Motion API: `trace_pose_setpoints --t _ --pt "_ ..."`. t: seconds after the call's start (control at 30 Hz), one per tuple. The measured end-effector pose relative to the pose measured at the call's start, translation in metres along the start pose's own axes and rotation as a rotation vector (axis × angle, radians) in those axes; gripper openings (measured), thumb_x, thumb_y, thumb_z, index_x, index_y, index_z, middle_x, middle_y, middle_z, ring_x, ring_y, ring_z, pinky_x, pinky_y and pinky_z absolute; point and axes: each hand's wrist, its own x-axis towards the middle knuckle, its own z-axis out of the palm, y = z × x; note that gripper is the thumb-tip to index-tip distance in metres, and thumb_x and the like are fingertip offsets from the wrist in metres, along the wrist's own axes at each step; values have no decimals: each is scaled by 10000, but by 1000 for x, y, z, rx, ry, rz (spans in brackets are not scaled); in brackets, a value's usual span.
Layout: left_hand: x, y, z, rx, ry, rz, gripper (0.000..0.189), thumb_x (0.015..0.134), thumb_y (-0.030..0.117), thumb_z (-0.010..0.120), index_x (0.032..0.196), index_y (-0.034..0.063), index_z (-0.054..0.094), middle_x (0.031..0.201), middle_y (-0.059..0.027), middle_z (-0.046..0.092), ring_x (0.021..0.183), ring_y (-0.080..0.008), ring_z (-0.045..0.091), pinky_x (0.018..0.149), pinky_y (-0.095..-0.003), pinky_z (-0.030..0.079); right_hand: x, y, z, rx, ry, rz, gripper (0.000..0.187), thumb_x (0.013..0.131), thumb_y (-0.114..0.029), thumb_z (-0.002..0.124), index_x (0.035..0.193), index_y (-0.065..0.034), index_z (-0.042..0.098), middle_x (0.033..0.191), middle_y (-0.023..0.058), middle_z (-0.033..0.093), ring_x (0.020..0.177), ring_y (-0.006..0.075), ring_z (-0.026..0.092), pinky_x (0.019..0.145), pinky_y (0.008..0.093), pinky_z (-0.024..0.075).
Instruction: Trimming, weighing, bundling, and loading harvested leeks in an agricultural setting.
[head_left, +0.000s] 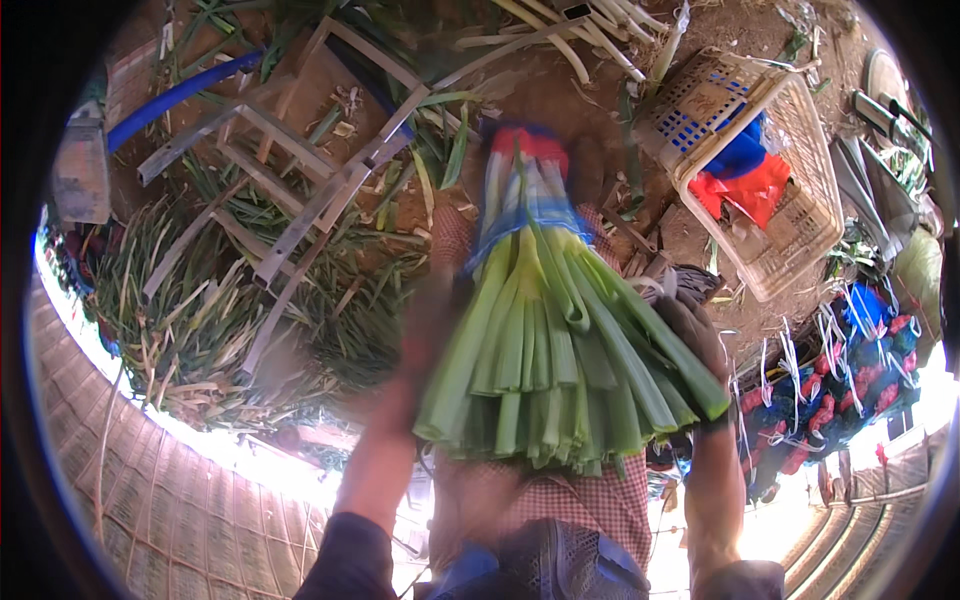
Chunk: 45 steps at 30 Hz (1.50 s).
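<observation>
A large bundle of leeks (551, 352) lies before my body, its trimmed green leaves fanned towards me. Clear blue-banded wrapping (529, 199) encloses the pale stems, with a red band (529, 144) at the far end. My left hand (429, 322), dark and blurred, is at the left edge of the leaves; its fingers cannot be made out. On the other side my right hand (691, 324), in a dark glove, grips the outer leaves. Pale string (658, 283) shows by its fingers. Beneath the bundle is a red checked cloth (592, 502) over my lap.
A metal frame (330, 191) stands at the left, above heaped leek leaves (187, 315). At the upper right a plastic crate (814, 187) lies tipped, holding red and blue plastic. Blue-and-red bundles with white ties (832, 390) are at the right. Loose leeks (592, 37) lie on the ground ahead.
</observation>
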Motion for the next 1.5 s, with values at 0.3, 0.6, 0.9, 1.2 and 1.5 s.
trace_pose_setpoints --t 0.3,0.6,0.9,1.2,1.5 --pt "28 27 -51 42 35 67 441 908 266 606 1308 85 571 907 -259 692 910 -475 677 761 -527 524 -155 -22 11 468 76 415 272 1012 -203 589 1141 22 671 799 5 616 670 45 523 595 213 428" --pt "-83 31 -37 57 -43 79 495 908 236 598 1370 79 516 908 -252 692 918 -471 676 764 -531 515 -96 -6 -1 -177 62 -110 223 906 -126 634 1095 -10 662 889 89 669 762 224 621 667 365 503" --pt "-108 44 -40 4 22 124 514 892 255 637 1367 96 521 880 -230 695 879 -453 681 728 -514 523 -139 -78 7 200 141 130 217 1033 -183 502 995 -30 652 677 -38 556 528 40 429 481 221 340" --pt "-103 42 -80 -24 78 113 536 876 275 676 1364 114 527 851 -208 699 840 -435 685 691 -497 530 -281 -78 34 452 106 328 180 1000 -210 588 1003 -47 664 748 -29 599 589 51 509 516 214 389" --pt "-163 51 -65 -79 234 158 552 834 268 714 1340 112 558 870 -191 709 835 -421 687 702 -473 540 -218 -94 25 -427 -47 -291 261 992 -274 599 1003 -19 654 736 4 610 612 76 526 568 244 415"
